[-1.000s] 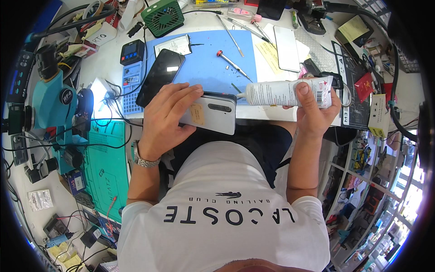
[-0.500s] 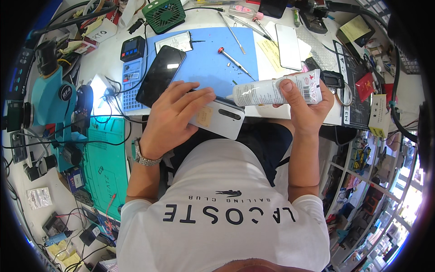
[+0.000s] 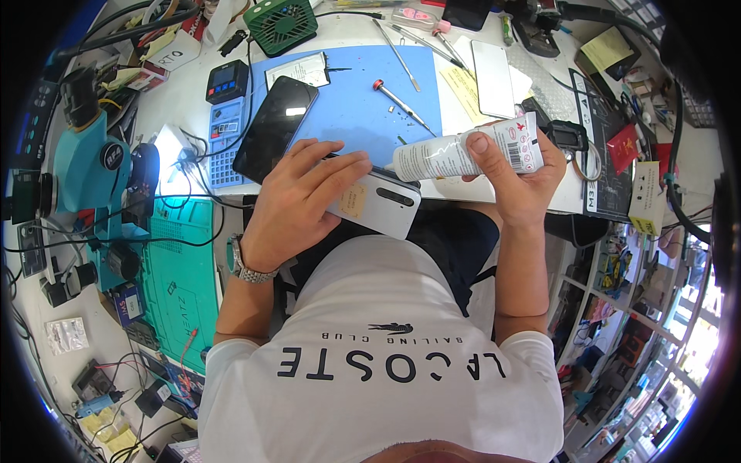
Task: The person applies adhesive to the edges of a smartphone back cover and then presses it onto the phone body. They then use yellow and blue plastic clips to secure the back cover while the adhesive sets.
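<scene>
My left hand (image 3: pixel 302 189) is closed around a phone (image 3: pixel 394 220) with a silvery white back, a dark camera strip and a small tan sticker. It is tilted at the table's front edge. In my right hand (image 3: pixel 513 174) is a white glue tube (image 3: pixel 444 157) with printed sides, lying across my fingers under the thumb. The tube's narrow nozzle points left, at the phone's far edge; whether it touches cannot be made out. A black phone screen (image 3: pixel 274 127) lies on the blue mat (image 3: pixel 347 85), just beyond my left hand.
A red-capped screwdriver (image 3: pixel 401 104) and tweezers lie on the mat. A white phone (image 3: pixel 492 77) rests to the right on papers. At the left stand a teal microscope (image 3: pixel 77 166) and a green mat (image 3: pixel 181 270); a green fan (image 3: pixel 280 27) is at the back.
The tube has shifted slightly left and its right end has tipped a little. My left hand and the phone have barely moved.
</scene>
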The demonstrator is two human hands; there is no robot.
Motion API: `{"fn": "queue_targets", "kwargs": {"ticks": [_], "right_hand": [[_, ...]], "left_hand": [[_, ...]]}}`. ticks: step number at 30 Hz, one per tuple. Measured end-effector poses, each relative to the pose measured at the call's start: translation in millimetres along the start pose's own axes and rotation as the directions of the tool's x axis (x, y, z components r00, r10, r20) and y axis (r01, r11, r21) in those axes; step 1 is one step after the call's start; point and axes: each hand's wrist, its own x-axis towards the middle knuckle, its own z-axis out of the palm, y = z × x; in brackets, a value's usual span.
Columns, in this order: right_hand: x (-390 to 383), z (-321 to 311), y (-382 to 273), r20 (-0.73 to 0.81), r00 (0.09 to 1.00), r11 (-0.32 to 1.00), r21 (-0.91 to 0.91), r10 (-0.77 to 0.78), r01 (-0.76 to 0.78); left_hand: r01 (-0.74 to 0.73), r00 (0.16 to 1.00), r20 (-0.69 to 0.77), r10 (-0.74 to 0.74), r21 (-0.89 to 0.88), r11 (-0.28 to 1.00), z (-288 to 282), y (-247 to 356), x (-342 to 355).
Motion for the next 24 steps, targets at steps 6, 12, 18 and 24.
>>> {"fn": "queue_targets", "kwargs": {"ticks": [6, 12, 18, 24], "right_hand": [[-2, -7, -9, -0.010, 1.000, 0.998, -0.060, -0.017, 0.016], [-3, -16, -15, 0.044, 0.994, 0.988, -0.113, -0.102, 0.107], [-2, -27, -15, 0.138, 0.969, 0.949, -0.211, -0.207, 0.233], [-6, -31, -8, 0.058, 0.978, 0.972, -0.116, -0.200, 0.206]], "left_hand": [[0.040, 0.999, -0.018, -0.040, 0.000, 0.999, -3, 1, 1], [0.042, 0.999, -0.011, -0.042, -0.013, 0.999, -2, 2, 1], [0.048, 0.999, 0.002, -0.048, -0.048, 0.998, 0, 0, 0], [0.041, 0.998, -0.038, -0.044, -0.076, 0.996, -3, -5, -1]]}}
